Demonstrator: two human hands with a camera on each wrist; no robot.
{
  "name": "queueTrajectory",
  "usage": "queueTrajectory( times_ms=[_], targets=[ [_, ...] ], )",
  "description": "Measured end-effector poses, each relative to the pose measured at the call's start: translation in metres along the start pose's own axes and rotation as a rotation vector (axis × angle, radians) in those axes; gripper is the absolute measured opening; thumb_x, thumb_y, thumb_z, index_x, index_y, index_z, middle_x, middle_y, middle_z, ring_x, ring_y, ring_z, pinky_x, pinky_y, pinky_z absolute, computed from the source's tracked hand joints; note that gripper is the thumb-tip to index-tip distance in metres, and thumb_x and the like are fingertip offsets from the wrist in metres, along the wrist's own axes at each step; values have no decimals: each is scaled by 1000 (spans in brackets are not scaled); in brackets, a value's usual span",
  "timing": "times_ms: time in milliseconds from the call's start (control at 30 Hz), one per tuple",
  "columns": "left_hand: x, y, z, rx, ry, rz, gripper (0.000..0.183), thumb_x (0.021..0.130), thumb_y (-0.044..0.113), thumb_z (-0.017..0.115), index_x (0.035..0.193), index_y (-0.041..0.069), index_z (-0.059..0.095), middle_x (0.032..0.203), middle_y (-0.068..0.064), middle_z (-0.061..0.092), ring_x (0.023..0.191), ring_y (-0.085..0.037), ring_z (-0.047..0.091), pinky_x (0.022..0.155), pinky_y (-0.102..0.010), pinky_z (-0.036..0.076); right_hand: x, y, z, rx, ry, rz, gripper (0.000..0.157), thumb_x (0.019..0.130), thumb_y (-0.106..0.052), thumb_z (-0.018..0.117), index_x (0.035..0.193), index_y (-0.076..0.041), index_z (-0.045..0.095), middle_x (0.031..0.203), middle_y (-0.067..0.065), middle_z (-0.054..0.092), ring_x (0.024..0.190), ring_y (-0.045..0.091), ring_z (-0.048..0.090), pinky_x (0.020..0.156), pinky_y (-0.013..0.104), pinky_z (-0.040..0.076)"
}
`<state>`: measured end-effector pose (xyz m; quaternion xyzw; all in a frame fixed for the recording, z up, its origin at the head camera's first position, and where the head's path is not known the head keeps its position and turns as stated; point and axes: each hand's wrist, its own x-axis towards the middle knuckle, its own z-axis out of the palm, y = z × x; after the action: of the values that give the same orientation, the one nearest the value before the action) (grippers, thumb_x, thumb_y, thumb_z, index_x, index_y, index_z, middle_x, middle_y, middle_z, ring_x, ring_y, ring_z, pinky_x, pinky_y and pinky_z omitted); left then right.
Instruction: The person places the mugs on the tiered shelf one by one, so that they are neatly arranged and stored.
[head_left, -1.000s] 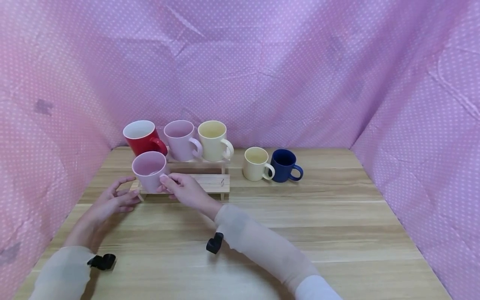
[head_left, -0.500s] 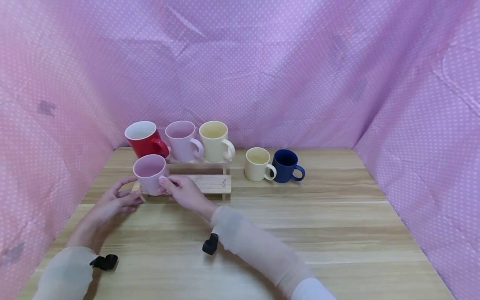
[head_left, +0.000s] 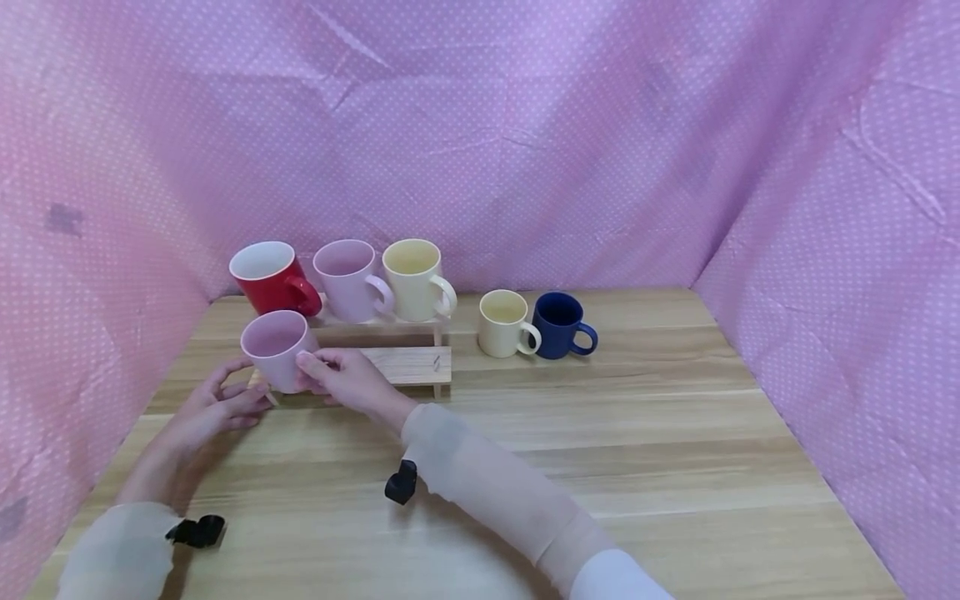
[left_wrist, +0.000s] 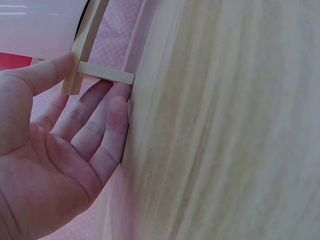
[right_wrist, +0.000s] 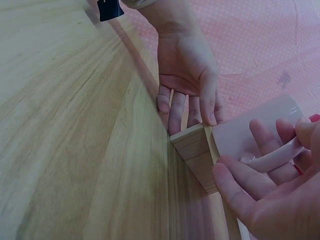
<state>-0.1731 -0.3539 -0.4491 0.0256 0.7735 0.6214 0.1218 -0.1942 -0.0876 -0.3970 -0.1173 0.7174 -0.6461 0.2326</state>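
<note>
With your right hand (right_wrist: 280,192), you are gripping the handle of a pale pink mug (right_wrist: 250,127) at 1 end of the wooden stand (right_wrist: 192,145). Your left hand (right_wrist: 187,75) is touching that end's edge with its thumb, beside the worktop (right_wrist: 75,135).

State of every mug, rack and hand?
Front pink cylindrical mug, mouth up, held
Rear pink cylindrical mug, upright
White-lined red cylindrical mug, mouth up
Racked yellow cylindrical mug, upright
Unracked yellow cylindrical mug, upright
Navy cylindrical mug, upright
Two-tier wooden rack, standing
Left hand, touching rack
Right hand, holding front mug
</note>
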Motion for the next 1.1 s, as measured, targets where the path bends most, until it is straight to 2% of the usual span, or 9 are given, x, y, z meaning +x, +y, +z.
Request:
queueTrajectory(
  times_ms=[200,400,533,633,700,767,867,1000,1100],
  targets=[
    [-1,0,0,33,20,-18,44,104,22,61,140,30,37,110,8,72,97,-13,72,79,-30,60,-1,1,2,-6,28,-21,29,103,-43,59,101,-19,75,92,-8,72,91,13,69,82,40,60],
    [-2,-1,0,16,24,-6,36,104,19,60,132,33,42,107,9,73,95,-11,72,77,-30,61,-1,3,5,-13,48,-65,30,103,-40,60,101,-14,75,90,-5,72,91,20,71,72,30,59],
    [-4,-2,0,12,25,-6,36,104,18,60,131,34,43,107,9,73,95,-11,72,77,-29,60,-2,5,7,-42,61,-85,29,102,-41,61,101,-15,75,89,-3,70,89,22,69,67,25,56],
    [-4,-2,1,6,24,-5,37,104,19,61,132,33,43,109,10,72,96,-11,72,78,-29,60,-2,6,7,-126,80,-135,32,103,-42,59,95,-15,73,80,1,64,76,18,61,62,21,50],
    [-2,-1,2,5,26,-4,37,104,19,61,134,33,42,109,10,72,96,-11,72,78,-29,60,-2,6,5,-222,101,-183,32,103,-43,58,95,-14,71,76,2,60,71,14,55,60,21,46],
    [-2,-1,2,15,26,0,38,104,20,61,135,32,42,110,9,72,97,-11,72,79,-29,60,-3,4,4,-329,126,-226,31,104,-43,58,100,-14,70,76,-2,58,70,10,52,60,19,45],
    [-1,1,3,25,29,2,39,104,21,61,136,31,42,109,7,73,96,-11,72,78,-29,60,-7,0,0,-441,154,-243,31,102,-42,61,115,-14,67,87,-8,64,77,3,57,63,15,48],
    [-2,2,3,16,34,4,37,104,20,61,134,31,43,107,7,73,95,-12,72,78,-29,60,-16,-4,-14,-468,103,-190,33,99,-38,67,123,-15,63,105,-7,69,85,1,62,64,15,53],
    [-4,2,3,-3,32,6,35,104,19,61,132,32,44,106,7,74,94,-12,72,77,-29,60,-25,-8,-33,-507,22,-178,29,100,-33,67,122,-14,65,104,-6,69,87,2,63,66,17,54]
  ],
)
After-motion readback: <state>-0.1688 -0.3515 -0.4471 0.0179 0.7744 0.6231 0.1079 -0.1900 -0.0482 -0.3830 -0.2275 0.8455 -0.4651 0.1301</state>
